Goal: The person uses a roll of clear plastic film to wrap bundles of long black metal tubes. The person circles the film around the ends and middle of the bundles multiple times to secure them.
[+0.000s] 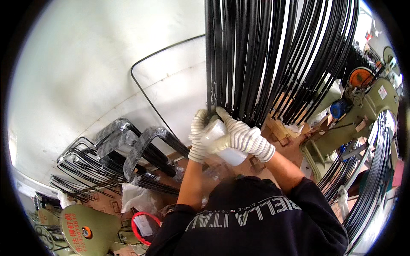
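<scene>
Both my hands wear pale striped knit gloves and meet in front of a hanging row of black metal tubes [245, 55]. My left hand [198, 134] is closed at the lower ends of the leftmost tubes, its fingertips partly hidden behind them. My right hand [247, 138] grips a roll of clear plastic wrap [232, 155], thumb across its near side and fingers reaching up by the tube ends. The roll is tilted between both hands, its upper end close to the tubes. Some blur lies around the left wrist.
Bent black tube frames [113, 141], some wrapped in film, lean on the white wall [98, 64] at left. A red-rimmed bucket [136, 232] and a green machine [92, 228] stand lower left. Another green machine [346, 132] and more tubes [371, 179] are at right.
</scene>
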`<state>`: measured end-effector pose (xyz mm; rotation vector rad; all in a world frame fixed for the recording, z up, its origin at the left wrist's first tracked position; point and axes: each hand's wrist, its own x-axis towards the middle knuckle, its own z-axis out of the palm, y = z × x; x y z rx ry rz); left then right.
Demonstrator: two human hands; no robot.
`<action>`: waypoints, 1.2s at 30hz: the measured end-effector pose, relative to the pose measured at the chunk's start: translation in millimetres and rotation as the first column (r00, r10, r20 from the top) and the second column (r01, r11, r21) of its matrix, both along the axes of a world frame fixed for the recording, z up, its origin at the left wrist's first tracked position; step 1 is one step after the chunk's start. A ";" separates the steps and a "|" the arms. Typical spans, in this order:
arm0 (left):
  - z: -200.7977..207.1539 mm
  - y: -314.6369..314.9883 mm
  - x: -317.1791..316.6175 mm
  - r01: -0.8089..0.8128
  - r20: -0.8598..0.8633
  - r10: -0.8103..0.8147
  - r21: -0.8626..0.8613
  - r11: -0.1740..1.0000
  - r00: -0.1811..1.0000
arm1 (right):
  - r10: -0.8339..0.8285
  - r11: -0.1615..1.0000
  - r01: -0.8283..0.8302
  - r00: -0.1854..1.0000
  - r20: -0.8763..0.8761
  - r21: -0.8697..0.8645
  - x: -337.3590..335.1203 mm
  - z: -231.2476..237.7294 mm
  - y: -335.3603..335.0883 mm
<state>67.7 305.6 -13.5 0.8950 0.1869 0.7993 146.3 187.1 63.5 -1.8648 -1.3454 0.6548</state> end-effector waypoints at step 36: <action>-18.0 74.1 60.2 -0.118 -0.244 0.315 0.590 0.799 0.917 | 0.353 0.928 -0.372 0.899 -0.259 -0.027 35.3 -22.9 -26.7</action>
